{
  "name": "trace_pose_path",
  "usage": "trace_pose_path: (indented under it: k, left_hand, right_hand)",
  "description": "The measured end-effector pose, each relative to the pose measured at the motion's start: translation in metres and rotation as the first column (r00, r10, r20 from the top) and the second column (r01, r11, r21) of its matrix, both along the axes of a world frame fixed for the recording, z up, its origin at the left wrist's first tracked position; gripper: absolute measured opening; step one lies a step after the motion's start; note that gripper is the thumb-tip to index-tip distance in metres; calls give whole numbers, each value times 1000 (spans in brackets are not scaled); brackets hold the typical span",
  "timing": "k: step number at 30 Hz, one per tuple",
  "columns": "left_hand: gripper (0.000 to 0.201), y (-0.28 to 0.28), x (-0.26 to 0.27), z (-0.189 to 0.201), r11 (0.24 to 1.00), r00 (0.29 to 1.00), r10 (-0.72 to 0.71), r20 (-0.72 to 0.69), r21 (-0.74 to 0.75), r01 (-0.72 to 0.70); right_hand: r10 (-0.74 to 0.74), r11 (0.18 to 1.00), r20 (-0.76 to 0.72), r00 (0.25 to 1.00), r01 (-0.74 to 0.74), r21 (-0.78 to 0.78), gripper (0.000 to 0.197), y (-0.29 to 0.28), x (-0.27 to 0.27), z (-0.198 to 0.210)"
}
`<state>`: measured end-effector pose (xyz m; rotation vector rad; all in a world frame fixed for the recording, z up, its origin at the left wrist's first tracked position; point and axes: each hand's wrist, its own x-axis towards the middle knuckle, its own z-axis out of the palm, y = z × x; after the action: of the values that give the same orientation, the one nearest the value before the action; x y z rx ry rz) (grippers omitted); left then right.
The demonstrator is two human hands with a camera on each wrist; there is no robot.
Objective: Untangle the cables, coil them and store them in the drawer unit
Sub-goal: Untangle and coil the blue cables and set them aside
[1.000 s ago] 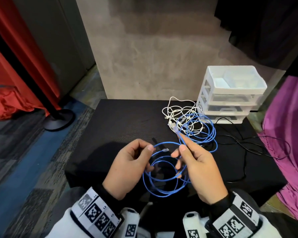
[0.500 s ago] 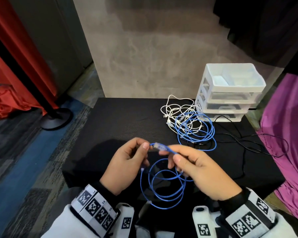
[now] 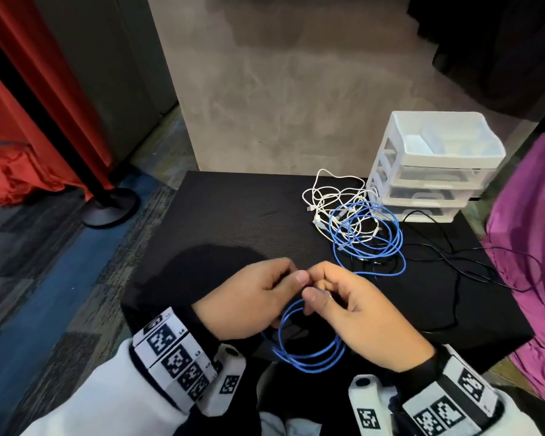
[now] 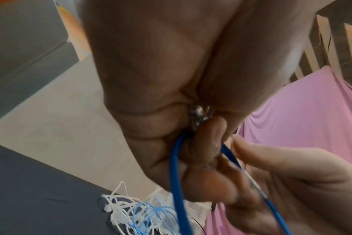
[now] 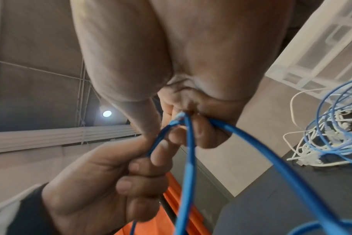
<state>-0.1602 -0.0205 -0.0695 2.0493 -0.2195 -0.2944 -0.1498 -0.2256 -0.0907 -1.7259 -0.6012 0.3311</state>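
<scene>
Fingers (image 5: pixel 199 132) of right hand (image 3: pixel 359 313) curled and pinching the top of a blue cable coil (image 3: pixel 306 357), with the plug end (image 5: pixel 178 120) at the pinch point; left hand (image 3: pixel 249 300) fingers likewise curled, thumb and forefinger nipping the same strand just beside the right thumb. Both hands meet above the near edge of the black table (image 3: pixel 233 221); the coil's loops hang below them, toward 6 o'clock. Step in hand, as judged: closing off the coil by tucking or wrapping the loose end. At 1 o'clock from the hands, a tangle of white cable (image 3: pixel 331 196) and a second blue cable (image 3: pixel 368 234) lies untouched; a thin black cable (image 3: pixel 456 265) trails toward 3 o'clock. Drawer unit (image 3: pixel 434 165) stands at 1–2 o'clock, against the far right table corner; its drawers look closed. Next move calls for securing the end so the loops hold, then freeing one hand to pull out a drawer.
</scene>
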Motion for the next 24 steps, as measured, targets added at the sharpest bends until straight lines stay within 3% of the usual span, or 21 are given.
trace_pose_path:
  k: [8, 13, 16, 21, 24]
  left_hand:
    - [45, 29, -3, 19, 983, 984, -44, -174, -186, 11]
    - [37, 47, -5, 19, 941, 965, 115, -238, -284, -182]
    - [36, 51, -6, 15, 863, 926, 239, -294, -374, -341]
    - [33, 20, -13, -11, 610, 815, 336, -472, -551, -570]
    - [32, 3, -22, -28, 539, 748, 359, -558, -531, -654]
  right_hand:
    - [158, 987, -176, 972, -162, -9, 8, -30, 16, -5]
    - [40, 994, -91, 995, -49, -99, 14, -32, 24, -8]
    - [-74, 993, -20, 997, 72, -96, 13, -28, 25, -4]
    - [-258, 926, -321, 911, 328, 188, 5, 5, 18, -14]
    - [-334, 869, -362, 870, 433, 240, 6, 19, 13, -20]
